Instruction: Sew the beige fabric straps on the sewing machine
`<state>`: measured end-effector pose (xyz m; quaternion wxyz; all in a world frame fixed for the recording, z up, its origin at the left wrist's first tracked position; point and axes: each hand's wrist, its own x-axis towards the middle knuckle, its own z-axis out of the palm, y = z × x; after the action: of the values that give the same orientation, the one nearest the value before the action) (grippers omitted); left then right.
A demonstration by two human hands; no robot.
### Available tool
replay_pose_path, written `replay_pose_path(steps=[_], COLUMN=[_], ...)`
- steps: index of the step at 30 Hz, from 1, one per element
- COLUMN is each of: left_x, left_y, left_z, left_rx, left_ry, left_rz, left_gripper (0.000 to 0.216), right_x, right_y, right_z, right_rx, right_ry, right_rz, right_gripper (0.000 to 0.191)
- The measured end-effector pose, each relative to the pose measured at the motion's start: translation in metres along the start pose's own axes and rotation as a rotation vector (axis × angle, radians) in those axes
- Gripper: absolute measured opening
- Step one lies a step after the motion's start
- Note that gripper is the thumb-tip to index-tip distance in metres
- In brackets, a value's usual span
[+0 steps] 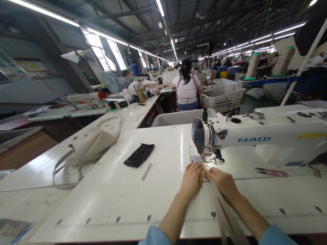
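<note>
A white sewing machine [255,134] stands on a white table [122,197], its needle head at the centre. My left hand [192,178] and my right hand [221,180] lie side by side just in front of the presser foot [211,160]. Both have their fingers closed on a beige webbing strap [224,214] that runs from the needle back toward me and off the table's near edge.
A black fabric piece [139,154] and a short beige strip [146,172] lie left of the hands. Beige bags with straps [89,146] sit farther left. Pink snips [273,172] rest at the right. A person [187,86] sits ahead beside white baskets [221,97].
</note>
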<state>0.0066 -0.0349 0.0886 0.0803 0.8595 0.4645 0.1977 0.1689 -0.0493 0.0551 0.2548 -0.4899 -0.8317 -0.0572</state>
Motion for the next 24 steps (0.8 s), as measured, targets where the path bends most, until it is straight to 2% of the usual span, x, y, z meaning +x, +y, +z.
replay_pose_path(steps=[18,24], left_x=[-0.0006,-0.0041], left_y=[0.0006,0.0005], left_z=[0.0013,-0.0007], left_rx=[0.004,-0.054], left_ry=[-0.004,0.011], left_rz=[-0.029,-0.030], left_gripper=[0.037,0.035], right_x=[0.0028,0.0015], right_y=[-0.0002,-0.0024], right_z=[-0.0010,0.0021], right_rx=[0.004,0.014], right_ry=[-0.057,-0.007], right_rz=[0.050,0.010], right_gripper=[0.021,0.029])
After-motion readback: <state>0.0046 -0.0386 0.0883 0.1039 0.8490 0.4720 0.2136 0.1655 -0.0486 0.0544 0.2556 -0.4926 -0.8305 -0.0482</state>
